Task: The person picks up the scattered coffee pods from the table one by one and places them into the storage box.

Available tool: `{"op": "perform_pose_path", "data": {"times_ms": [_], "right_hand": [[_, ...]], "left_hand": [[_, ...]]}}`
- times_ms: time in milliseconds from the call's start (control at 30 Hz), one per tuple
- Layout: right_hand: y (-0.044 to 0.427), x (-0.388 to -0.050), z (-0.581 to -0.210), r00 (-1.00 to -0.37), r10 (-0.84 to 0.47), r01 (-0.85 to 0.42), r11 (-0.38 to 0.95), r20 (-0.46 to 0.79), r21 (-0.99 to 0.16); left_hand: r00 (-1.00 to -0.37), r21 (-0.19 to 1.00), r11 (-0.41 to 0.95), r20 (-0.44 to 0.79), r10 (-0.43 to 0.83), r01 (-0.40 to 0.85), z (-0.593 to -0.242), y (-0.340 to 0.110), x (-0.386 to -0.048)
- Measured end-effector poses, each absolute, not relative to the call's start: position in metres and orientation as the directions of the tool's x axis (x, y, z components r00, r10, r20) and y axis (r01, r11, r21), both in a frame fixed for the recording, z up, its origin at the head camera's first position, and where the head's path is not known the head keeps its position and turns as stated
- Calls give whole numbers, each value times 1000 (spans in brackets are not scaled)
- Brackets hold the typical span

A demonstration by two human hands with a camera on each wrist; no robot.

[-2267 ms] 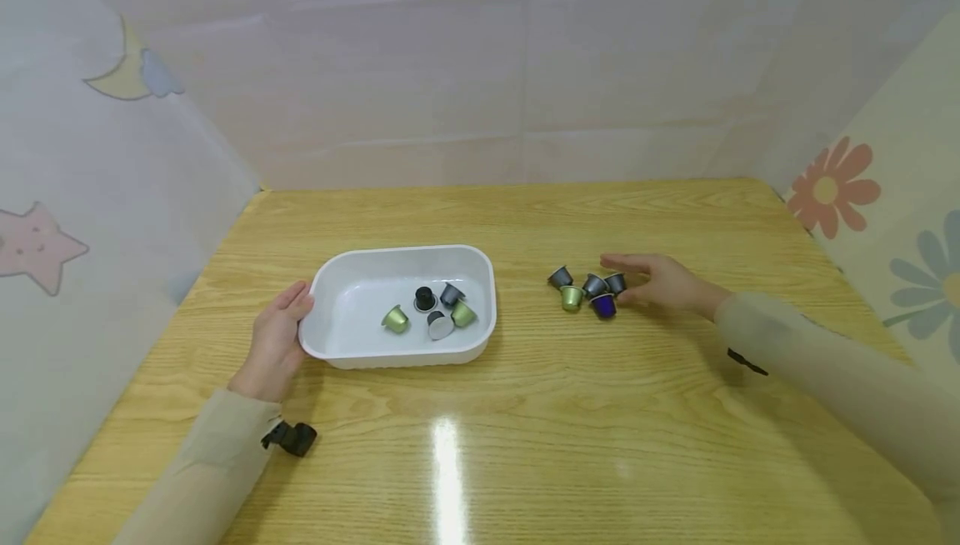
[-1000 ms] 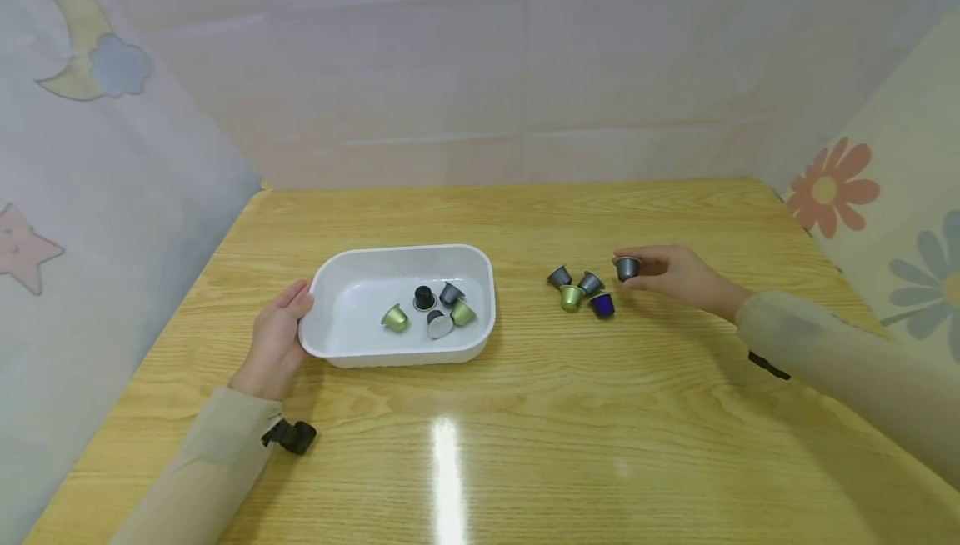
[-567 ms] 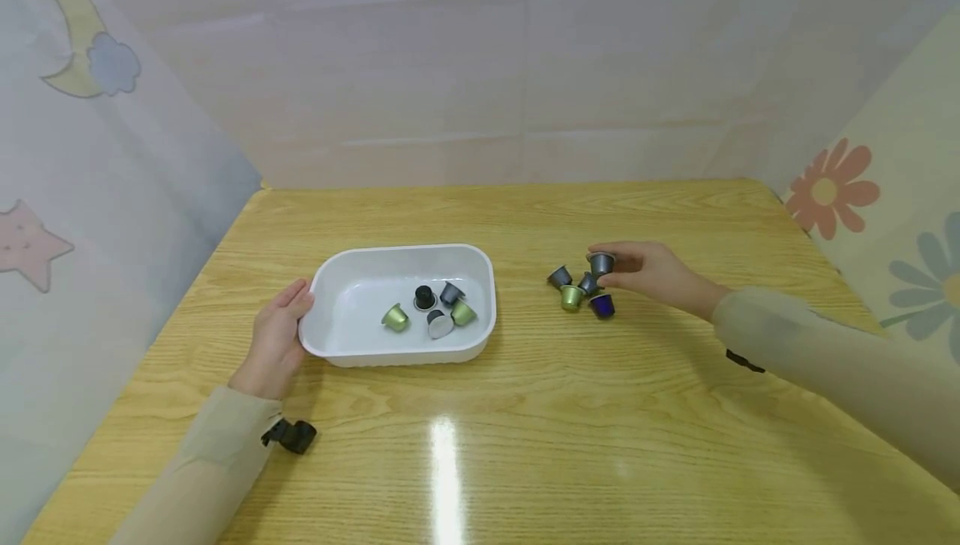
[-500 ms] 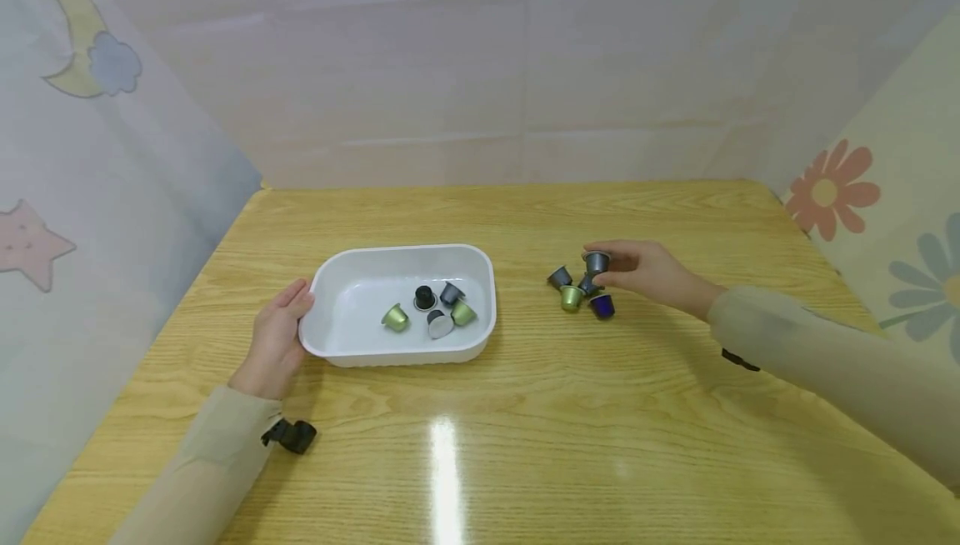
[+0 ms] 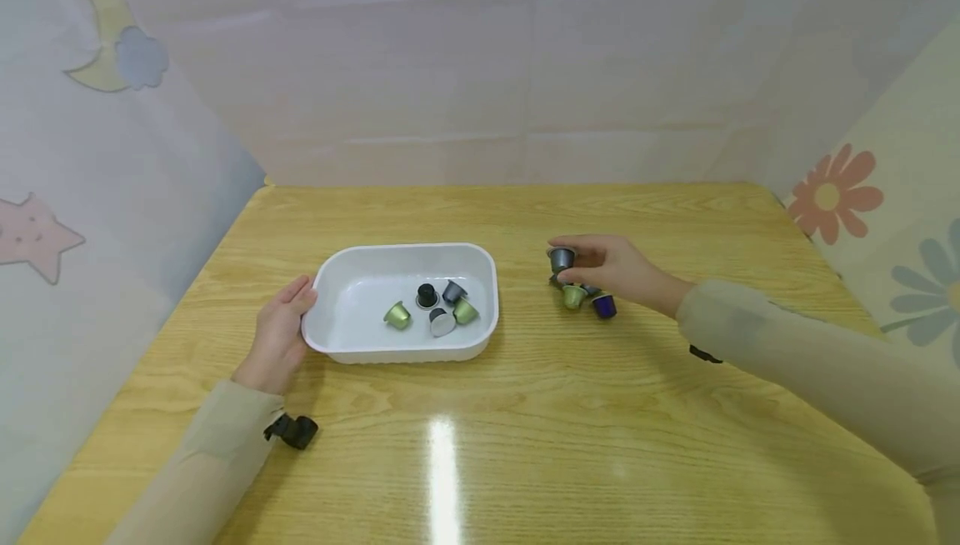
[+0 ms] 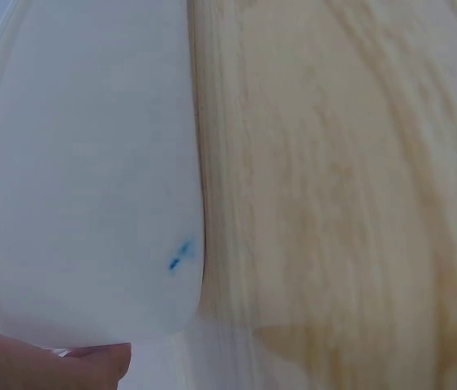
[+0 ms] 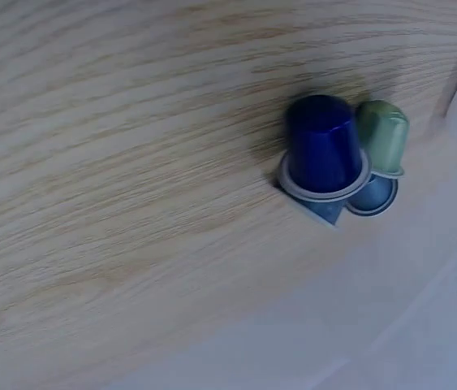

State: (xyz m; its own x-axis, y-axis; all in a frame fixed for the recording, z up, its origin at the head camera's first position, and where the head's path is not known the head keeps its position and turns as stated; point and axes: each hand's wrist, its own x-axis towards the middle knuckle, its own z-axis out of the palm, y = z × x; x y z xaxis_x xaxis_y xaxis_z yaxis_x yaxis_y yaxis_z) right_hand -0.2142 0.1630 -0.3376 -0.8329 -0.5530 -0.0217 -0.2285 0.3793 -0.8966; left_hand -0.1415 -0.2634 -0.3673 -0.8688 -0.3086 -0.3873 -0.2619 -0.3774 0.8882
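My right hand (image 5: 615,268) pinches a dark grey coffee capsule (image 5: 561,258) between thumb and fingers, held over the capsule group. Below lie a green capsule (image 5: 573,297), a purple-blue capsule (image 5: 603,306) and grey ones partly hidden by the hand. The right wrist view shows the blue capsule (image 7: 323,146) close up, with a green one (image 7: 384,134) behind it. At the far left, my left hand (image 5: 279,332) grips the end of a white plastic tray (image 5: 348,312); its thumb (image 6: 102,361) shows at the tray's edge in the left wrist view.
Several capsules sit in the tray's right half: a black one (image 5: 427,295), a grey one (image 5: 453,292), a white-lidded one (image 5: 442,323) and two green ones (image 5: 397,316). The wooden table (image 5: 555,437) meets fabric-like walls at its back and sides.
The right hand took a grey capsule from the group's right side, lifted it, then carried it left above the other capsules. The left hand and tray have stayed in place.
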Motion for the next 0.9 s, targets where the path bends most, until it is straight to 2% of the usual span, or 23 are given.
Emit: {"op": "perform_pose_path", "data": {"times_ms": [600,900], "right_hand": [[130,-214,-335,-800,-597,-312,325,62,-892],[115,-213,-334,-797,-603,-286,325,35,-901]], "left_hand": [[-884,907,-330,-363,-295,-262,-370,-263,-142],[-879,898,-356,-371,-299,-258,-366,-261,-141]]}}
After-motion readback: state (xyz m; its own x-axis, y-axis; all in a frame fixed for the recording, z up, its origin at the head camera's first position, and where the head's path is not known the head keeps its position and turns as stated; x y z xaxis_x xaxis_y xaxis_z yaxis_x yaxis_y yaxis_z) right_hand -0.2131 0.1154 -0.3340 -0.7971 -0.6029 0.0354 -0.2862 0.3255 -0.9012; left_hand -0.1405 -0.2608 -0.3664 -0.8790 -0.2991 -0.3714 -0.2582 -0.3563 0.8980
